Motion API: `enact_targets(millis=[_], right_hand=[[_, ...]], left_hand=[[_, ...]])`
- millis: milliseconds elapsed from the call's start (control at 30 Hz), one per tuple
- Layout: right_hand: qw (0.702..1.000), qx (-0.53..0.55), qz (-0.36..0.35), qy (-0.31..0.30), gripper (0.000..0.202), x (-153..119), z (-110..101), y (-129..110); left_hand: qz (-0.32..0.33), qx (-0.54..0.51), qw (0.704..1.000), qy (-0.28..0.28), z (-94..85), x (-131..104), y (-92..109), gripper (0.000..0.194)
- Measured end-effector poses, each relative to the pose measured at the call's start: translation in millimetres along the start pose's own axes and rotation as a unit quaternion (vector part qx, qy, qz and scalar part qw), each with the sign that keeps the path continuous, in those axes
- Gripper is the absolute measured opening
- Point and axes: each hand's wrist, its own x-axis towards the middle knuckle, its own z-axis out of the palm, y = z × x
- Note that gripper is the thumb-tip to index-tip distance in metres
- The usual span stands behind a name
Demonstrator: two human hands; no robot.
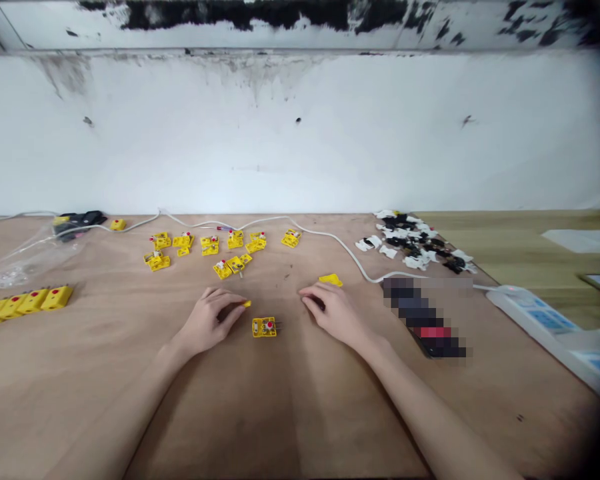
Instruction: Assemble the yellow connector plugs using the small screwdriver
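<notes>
My left hand (211, 320) pinches a small yellow plastic piece (247, 304) between thumb and fingertips. Just right of it and nearer to me, an open yellow plug housing (258, 328) lies on the table, with a red dot, a white part and metal pins pointing right. My right hand (337, 310) is closed in a pinch on the other side of the housing, apart from it; anything between its fingertips is too small to make out. Behind its knuckles lies a loose yellow cover (331, 279).
Several open yellow housings (210, 247) lie at the back. Closed yellow plugs (56, 298) line up at the left, near a clear plastic bag (35, 257). At the right are a pile of black and white pieces (415, 240), a blurred-out phone (427, 320), a power strip (540, 320) and a white cable (325, 233).
</notes>
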Motion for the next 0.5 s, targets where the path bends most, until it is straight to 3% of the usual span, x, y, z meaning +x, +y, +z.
enact_targets(millis=[233,400,500], right_hand=[[1.0,-0.012,-0.021,-0.007,0.02,-2,2,-8],[1.0,-0.014,-0.023,-0.006,0.019,-2,0,-10],[1.0,-0.016,-0.024,-0.009,0.019,-1,0,-11]], left_hand=[[-0.089,-0.021,0.996,0.016,5.9,0,-8,0.022],[-0.039,0.048,0.998,-0.002,0.1,1,-8,0.025],[0.013,0.044,0.998,-0.042,-5.7,0,-4,0.037]])
